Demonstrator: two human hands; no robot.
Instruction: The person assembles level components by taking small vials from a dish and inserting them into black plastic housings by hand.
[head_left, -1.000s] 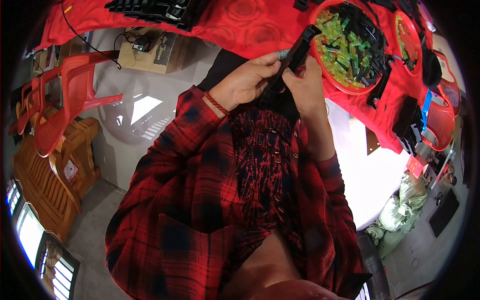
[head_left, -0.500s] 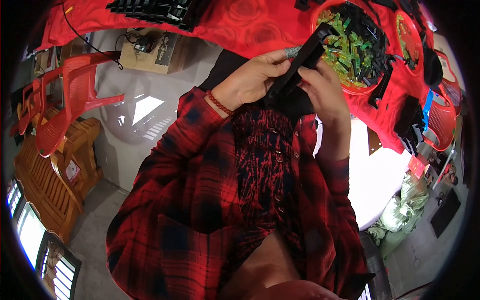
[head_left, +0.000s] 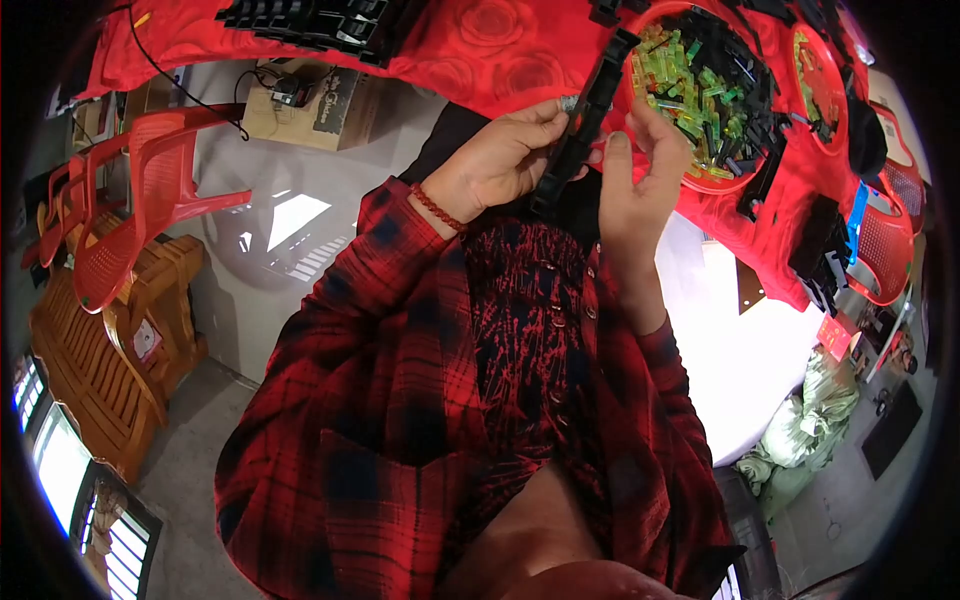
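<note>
A long, narrow black plastic strip [head_left: 588, 120] with notched edges is held tilted above my lap, its far end up and to the right. My left hand [head_left: 510, 155] grips it from the left side with thumb and fingers, and a finger of that hand has a silvery wrap. My right hand [head_left: 645, 180] is raised just right of the strip, thumb and forefinger apart. Its other fingertips are close behind the strip; whether they touch it I cannot tell. Beyond that hand, a round red basin [head_left: 722, 186] holds many small yellow-green and black plastic pieces.
The table has a red rose-patterned cloth [head_left: 480, 70]. Black strips [head_left: 310, 25] are grouped at its far left, and more black parts [head_left: 822, 250] lie at the right. Another red basin [head_left: 838, 130] stands farther right. Red chairs [head_left: 110, 240] and a cardboard box [head_left: 310, 110] are at the left.
The black strip has turned, now showing its notched side and standing more upright. My right hand has loosened from it and drawn slightly down, its thumb and forefinger lifted away.
</note>
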